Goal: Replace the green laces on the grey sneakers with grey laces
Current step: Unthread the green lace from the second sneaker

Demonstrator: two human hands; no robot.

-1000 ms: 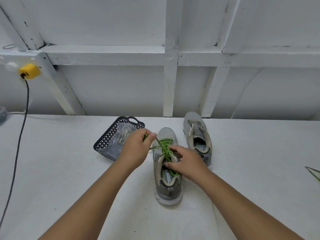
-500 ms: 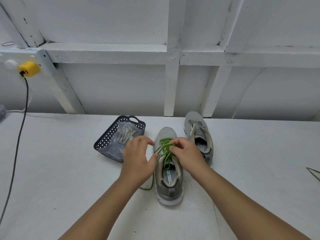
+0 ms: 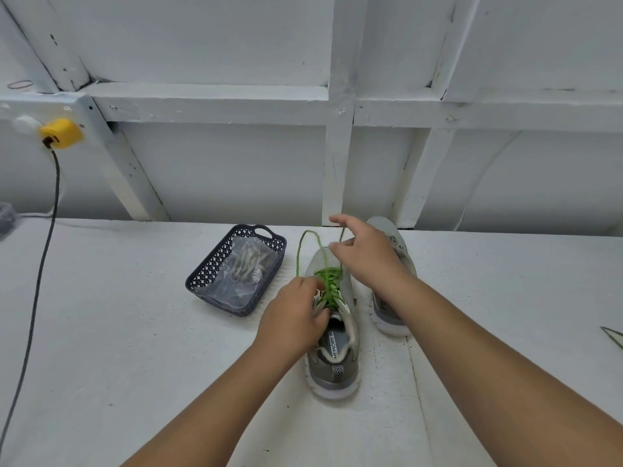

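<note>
The green lace (image 3: 326,281) is drawn up in a loop off the near sneaker (image 3: 333,332) on the worktop (image 3: 135,332), pinched by the right hand (image 3: 365,256) while the left hand (image 3: 293,318) grips the eyelet edge, and a snag could be caused if it is pulled unevenly.

1 head-worn view looks forward and down, close over the white table (image 3: 135,332).
</note>
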